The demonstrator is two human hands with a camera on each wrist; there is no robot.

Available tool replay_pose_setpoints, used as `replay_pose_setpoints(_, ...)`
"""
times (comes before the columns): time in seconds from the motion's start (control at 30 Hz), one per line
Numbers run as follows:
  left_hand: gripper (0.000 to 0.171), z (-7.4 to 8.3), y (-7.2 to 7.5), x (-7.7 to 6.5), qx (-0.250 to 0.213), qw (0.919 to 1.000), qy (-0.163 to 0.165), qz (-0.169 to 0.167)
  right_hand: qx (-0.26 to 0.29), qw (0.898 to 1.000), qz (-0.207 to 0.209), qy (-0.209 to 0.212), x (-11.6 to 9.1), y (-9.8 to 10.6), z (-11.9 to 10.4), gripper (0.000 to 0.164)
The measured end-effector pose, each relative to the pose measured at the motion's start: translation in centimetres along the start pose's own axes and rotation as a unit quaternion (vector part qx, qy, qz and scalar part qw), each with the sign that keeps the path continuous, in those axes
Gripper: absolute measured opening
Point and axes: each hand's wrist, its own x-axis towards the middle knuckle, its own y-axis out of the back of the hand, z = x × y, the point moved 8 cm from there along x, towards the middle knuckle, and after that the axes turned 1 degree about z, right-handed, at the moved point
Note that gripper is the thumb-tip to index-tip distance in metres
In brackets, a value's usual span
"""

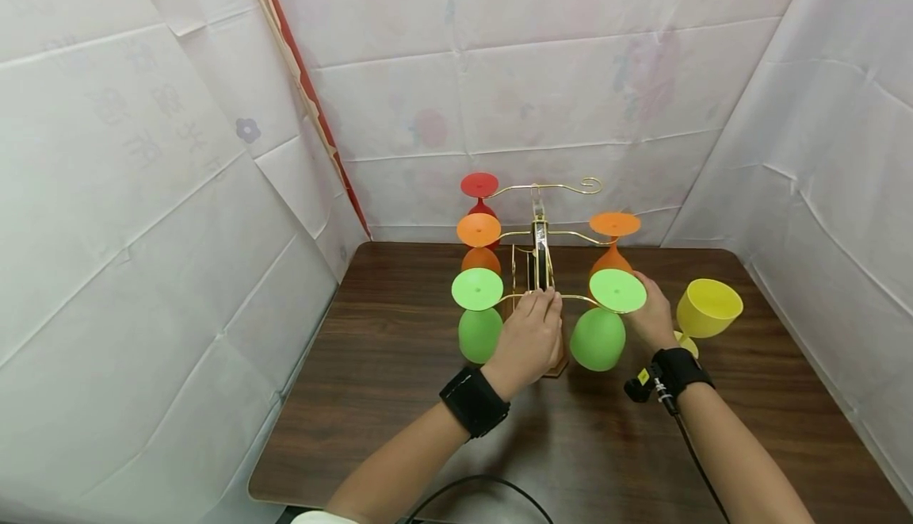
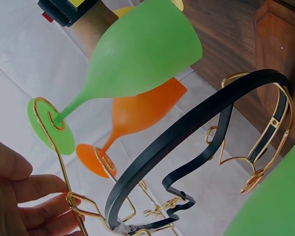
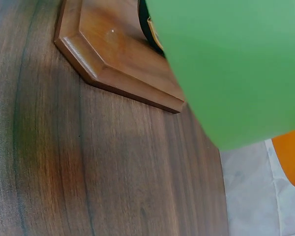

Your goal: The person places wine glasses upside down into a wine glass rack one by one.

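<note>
A gold wire glass rack [image 1: 540,246] with a dark curved frame stands on a wooden base [image 3: 132,73]. My left hand [image 1: 528,342] reaches over its front, fingertips touching the wire [image 2: 59,157] while the thumb stays apart. At the right front hook hangs an upside-down green goblet [image 1: 597,339]; behind it hangs an orange goblet [image 1: 609,258]. My right hand [image 1: 652,318] is beside these two, its fingers mostly hidden behind the green goblet's foot. In the right wrist view the green goblet [image 3: 241,69] fills the upper right, and no fingers show.
On the left hooks hang a red goblet [image 1: 479,185], an orange goblet [image 1: 479,229] and a green goblet [image 1: 480,335]. The back right hook [image 1: 590,185] carries no goblet. A yellow goblet [image 1: 708,310] stands upright right of my right hand. Cables run across the brown table [image 1: 371,397].
</note>
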Motion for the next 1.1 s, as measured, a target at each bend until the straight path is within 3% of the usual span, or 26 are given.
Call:
replay_pose_setpoints(0.2,0.036,0.0,0.0,0.0,0.005,0.9999,-0.001,-0.011,0.026,0.999,0.004,0.019,0.0,-0.3,-0.1,0.068)
replay_pose_setpoints(0.43,0.036,0.0,0.0,0.0,0.005,1.0,0.002,-0.004,0.096,0.995,0.002,0.004,0.2,-0.8,-0.2,0.072)
replay_pose_setpoints(0.67,0.036,0.0,-0.3,0.0,0.003,1.0,0.002,-0.001,0.154,0.987,-0.038,0.001,0.6,-1.5,-0.7,0.069)
replay_pose_setpoints(0.93,0.036,0.0,-0.1,0.0,0.002,1.0,0.001,0.0,0.131,0.989,-0.074,0.005,0.5,-1.6,-3.1,0.072)
replay_pose_setpoints(1.1,0.036,0.0,0.0,0.0,-0.001,1.0,0.002,0.001,0.12,0.988,-0.093,0.015,0.4,-2.1,-5.0,0.084)
